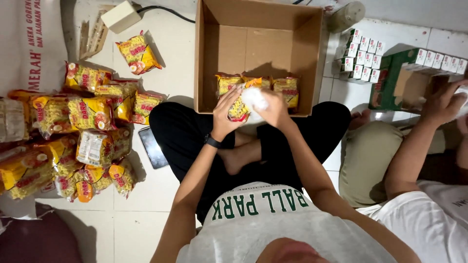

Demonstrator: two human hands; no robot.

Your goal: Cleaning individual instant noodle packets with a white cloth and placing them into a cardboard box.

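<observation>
I sit cross-legged on a white tiled floor facing an open cardboard box (209, 58). Both hands meet over its near edge. My left hand (225, 113), with a black band on the wrist, and my right hand (273, 109) together hold a yellow noodle packet (240, 108) with a white back. Inside the box, three yellow packets (287, 90) stand in a row along the near wall.
A heap of several yellow noodle packets (87, 114) lies on the floor at my left, with a dark phone (152, 148) by my knee. At right another person's hand (441, 102) reaches a green carton (390, 83) beside small white boxes (363, 58).
</observation>
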